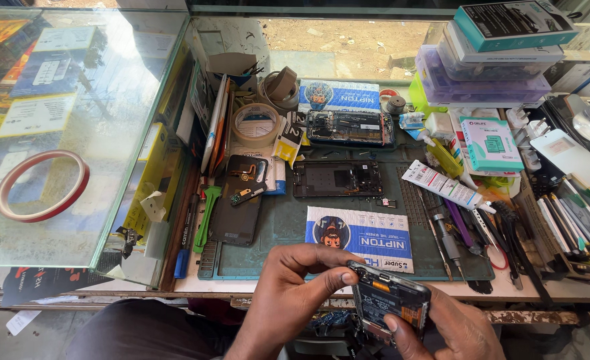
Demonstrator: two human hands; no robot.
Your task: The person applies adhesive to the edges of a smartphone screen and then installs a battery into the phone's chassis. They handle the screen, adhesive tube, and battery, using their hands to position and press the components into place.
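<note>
Far left, on the glass counter [108,133]: a red tape ring [40,185]. Mid-bench, on the green mat [288,227]: a black back cover [239,200], then a bare phone frame [337,179]. Near edge, at centre: left hand [294,287] pinching the opened phone [390,301], thumb on its upper left corner. Just right: right hand [452,328] cupped beneath, thumb pressed on the lower part. Far right: stacked boxes [502,50].
</note>
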